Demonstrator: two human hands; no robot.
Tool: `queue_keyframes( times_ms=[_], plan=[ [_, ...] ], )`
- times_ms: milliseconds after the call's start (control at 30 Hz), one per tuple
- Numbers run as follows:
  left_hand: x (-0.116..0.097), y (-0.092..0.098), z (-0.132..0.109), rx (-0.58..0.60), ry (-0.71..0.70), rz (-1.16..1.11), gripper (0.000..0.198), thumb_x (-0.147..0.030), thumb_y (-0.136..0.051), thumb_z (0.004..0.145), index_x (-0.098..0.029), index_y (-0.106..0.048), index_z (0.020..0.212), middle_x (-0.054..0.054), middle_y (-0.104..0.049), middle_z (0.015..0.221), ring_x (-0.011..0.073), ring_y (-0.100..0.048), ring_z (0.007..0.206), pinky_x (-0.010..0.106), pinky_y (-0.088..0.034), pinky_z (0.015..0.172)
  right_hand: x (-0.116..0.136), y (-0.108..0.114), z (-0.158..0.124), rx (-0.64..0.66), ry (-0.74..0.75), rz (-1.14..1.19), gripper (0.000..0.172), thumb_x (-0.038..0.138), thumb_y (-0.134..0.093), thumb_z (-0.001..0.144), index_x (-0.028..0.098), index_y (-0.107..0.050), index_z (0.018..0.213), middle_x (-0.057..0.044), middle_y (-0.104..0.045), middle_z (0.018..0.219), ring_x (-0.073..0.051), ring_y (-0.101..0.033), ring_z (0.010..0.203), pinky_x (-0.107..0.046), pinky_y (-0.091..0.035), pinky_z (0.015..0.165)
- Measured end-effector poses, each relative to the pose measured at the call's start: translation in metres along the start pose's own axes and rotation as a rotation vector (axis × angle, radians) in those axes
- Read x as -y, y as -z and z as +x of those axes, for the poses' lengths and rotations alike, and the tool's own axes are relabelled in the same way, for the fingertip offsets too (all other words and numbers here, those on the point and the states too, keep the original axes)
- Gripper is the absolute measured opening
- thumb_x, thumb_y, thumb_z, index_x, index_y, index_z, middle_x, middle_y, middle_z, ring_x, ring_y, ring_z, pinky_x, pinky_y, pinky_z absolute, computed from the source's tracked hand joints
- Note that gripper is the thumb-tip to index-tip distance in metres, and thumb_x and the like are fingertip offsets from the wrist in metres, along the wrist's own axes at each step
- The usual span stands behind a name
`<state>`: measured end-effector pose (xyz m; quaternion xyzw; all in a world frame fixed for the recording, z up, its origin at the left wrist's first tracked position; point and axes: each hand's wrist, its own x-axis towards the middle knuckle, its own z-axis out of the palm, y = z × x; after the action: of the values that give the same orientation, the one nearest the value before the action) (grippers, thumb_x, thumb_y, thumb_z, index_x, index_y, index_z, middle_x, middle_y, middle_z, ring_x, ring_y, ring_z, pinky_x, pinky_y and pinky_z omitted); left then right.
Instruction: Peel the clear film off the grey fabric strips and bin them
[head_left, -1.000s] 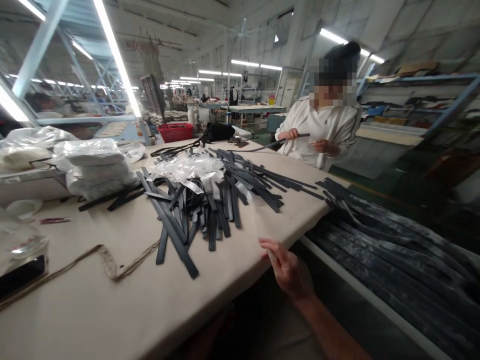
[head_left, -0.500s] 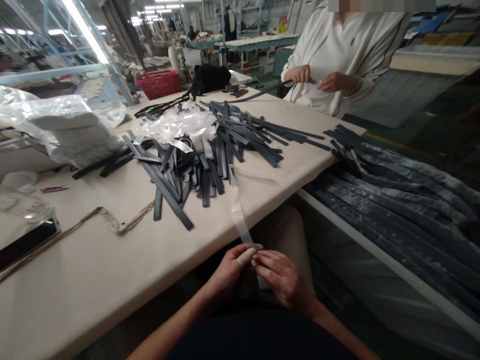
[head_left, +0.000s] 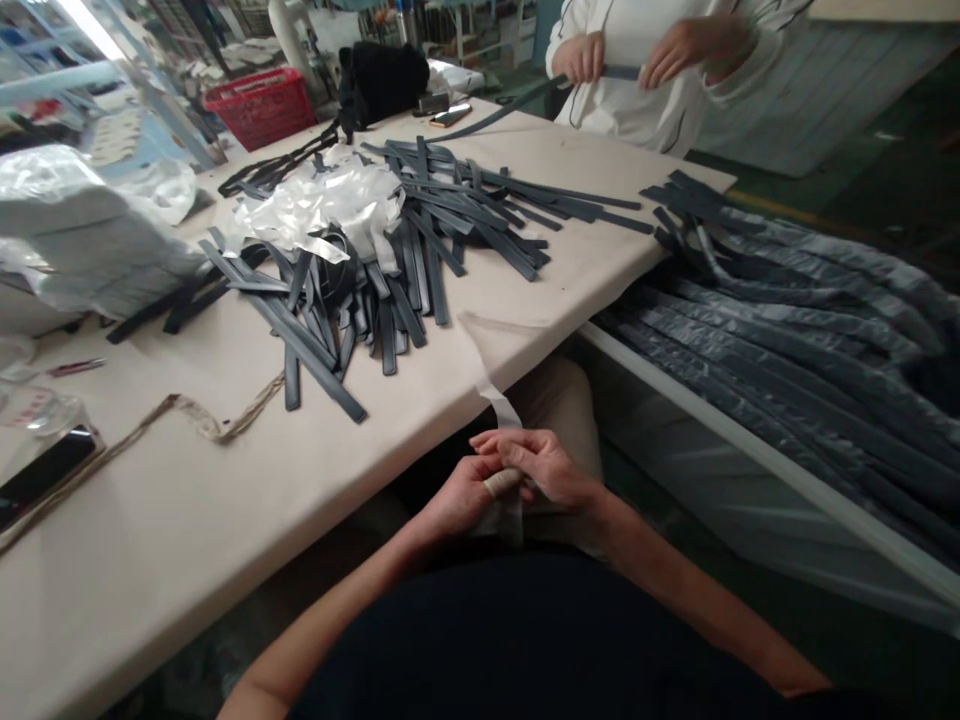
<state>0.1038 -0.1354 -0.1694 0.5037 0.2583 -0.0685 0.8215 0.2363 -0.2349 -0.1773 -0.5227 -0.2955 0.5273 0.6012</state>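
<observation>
Below the table's near edge, my left hand (head_left: 461,495) and my right hand (head_left: 544,470) meet over my lap. Both pinch a clear plastic film strip (head_left: 491,385) that runs up from my fingers onto the table (head_left: 225,480). A pale wrap covers a fingertip of my left hand. On the table beyond lies a heap of dark flat strips (head_left: 382,270) with crumpled clear film (head_left: 322,205) on top.
A person in white (head_left: 645,60) stands at the far end holding a dark strip. Long dark strips in film (head_left: 795,330) fill a trough at right. White plastic bags (head_left: 75,235), a phone (head_left: 45,475), a red basket (head_left: 262,100) and a black bag (head_left: 382,75) sit around the table.
My right hand came down from the table edge and joined my left hand on the clear film. The view tilted downward, and my hands now sit closer together with the film pulled shorter.
</observation>
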Motion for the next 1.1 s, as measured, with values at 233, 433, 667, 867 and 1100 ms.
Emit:
queue_keyframes(
  times_ms=[233, 433, 667, 867, 1100],
  plan=[
    [0.006, 0.006, -0.003, 0.007, 0.064, -0.138, 0.046, -0.050, -0.081, 0.073, -0.014, -0.064, 0.095, 0.004, -0.064, 0.076, 0.0115, -0.056, 0.061, 0.023, -0.045, 0.062, 0.003, 0.007, 0.007, -0.280, 0.104, 0.142, 0.036, 0.053, -0.069, 0.085, 0.019, -0.075, 0.096, -0.005, -0.075, 0.096, -0.016, -0.069, 0.081, -0.029, -0.056, 0.073],
    [0.013, 0.008, 0.002, 0.125, 0.144, 0.015, 0.050, -0.059, -0.075, 0.075, -0.011, -0.065, 0.084, 0.006, -0.064, 0.075, 0.0114, -0.054, 0.060, 0.024, -0.041, 0.061, -0.001, 0.004, 0.001, -0.268, 0.098, 0.164, 0.037, 0.054, -0.069, 0.085, 0.019, -0.075, 0.096, -0.005, -0.076, 0.091, -0.016, -0.070, 0.079, -0.029, -0.058, 0.074],
    [0.012, 0.023, -0.011, 0.133, 0.161, 0.351, 0.063, -0.072, -0.073, 0.065, -0.011, -0.071, 0.078, 0.001, -0.061, 0.065, 0.0104, -0.046, 0.056, 0.023, -0.034, 0.054, -0.013, 0.010, 0.008, -0.345, -0.009, -0.221, 0.058, 0.069, -0.056, 0.082, 0.016, -0.071, 0.100, -0.010, -0.075, 0.095, -0.021, -0.071, 0.083, -0.036, -0.059, 0.079],
    [0.009, 0.035, -0.045, 0.167, 0.130, 0.082, 0.047, -0.056, -0.083, 0.064, -0.013, -0.075, 0.082, 0.001, -0.066, 0.070, 0.0116, -0.053, 0.061, 0.026, -0.044, 0.069, -0.028, 0.029, 0.045, -0.153, -0.111, -0.706, 0.045, 0.054, -0.049, 0.087, 0.016, -0.073, 0.085, -0.013, -0.073, 0.079, -0.027, -0.068, 0.075, -0.037, -0.051, 0.070],
    [0.027, 0.045, -0.052, -0.158, 0.053, -0.339, 0.052, -0.052, -0.091, 0.046, -0.012, -0.063, 0.065, 0.002, -0.059, 0.061, 0.0121, -0.051, 0.056, 0.026, -0.040, 0.061, -0.084, -0.034, 0.045, 0.276, -0.250, -1.133, 0.011, 0.021, -0.068, 0.070, 0.020, -0.073, 0.060, -0.009, -0.074, 0.067, -0.025, -0.070, 0.064, -0.027, -0.042, 0.056]
  ],
)
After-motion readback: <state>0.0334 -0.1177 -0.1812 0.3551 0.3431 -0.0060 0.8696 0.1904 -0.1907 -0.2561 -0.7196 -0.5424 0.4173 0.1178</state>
